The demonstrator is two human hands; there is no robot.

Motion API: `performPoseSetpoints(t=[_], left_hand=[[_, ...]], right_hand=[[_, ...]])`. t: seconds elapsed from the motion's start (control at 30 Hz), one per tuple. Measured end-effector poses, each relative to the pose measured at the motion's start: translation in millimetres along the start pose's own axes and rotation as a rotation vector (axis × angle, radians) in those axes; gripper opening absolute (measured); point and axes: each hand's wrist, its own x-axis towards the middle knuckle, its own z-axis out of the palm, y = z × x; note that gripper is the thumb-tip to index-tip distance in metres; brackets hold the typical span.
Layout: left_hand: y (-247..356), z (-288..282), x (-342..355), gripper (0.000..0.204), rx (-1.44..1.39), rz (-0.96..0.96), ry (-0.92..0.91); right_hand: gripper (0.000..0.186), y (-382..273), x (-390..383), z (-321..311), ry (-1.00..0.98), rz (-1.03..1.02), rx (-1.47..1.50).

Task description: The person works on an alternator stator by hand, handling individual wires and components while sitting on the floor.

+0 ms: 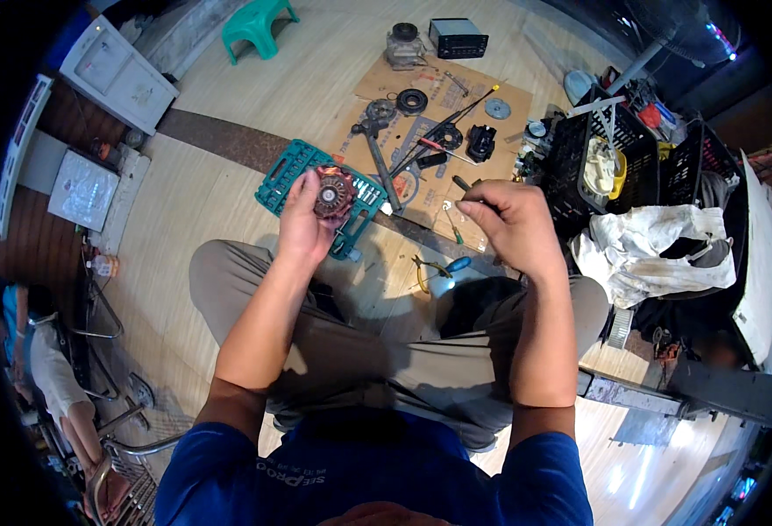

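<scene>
My left hand (pixel 302 219) holds a round rusty metal part with copper-coloured windings (pixel 335 195) up above the floor. My right hand (pixel 507 223) is closed around the dark handle of a small tool (pixel 461 183), a little to the right of the part and apart from it. Under the left hand lies an open teal socket-set case (pixel 291 168) with shiny sockets. Both forearms come in from the lower edge, over my grey trousers.
A cardboard sheet (pixel 386 83) holds black rings, a wrench, screwdrivers and discs. Blue-handled pliers (pixel 443 267) lie by my knee. Black crates (pixel 609 149) and white rags (pixel 658 245) stand on the right, a green stool (pixel 259 26) at the back. Another person sits at far left (pixel 48 368).
</scene>
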Motion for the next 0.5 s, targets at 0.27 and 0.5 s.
performPoseSetpoints(t=[0.27, 0.5], left_hand=[[-1.7, -4.7, -8.8, 0.03, 1.174, 0.172, -0.163], [14.7, -4.0, -17.4, 0.035, 0.867, -0.166, -0.619]], right_hand=[[0.012, 18.3, 5.2, -23.5, 0.227, -0.022, -0.11], [0.012, 62.8, 0.7, -48.2, 0.325, 0.211, -0.181]])
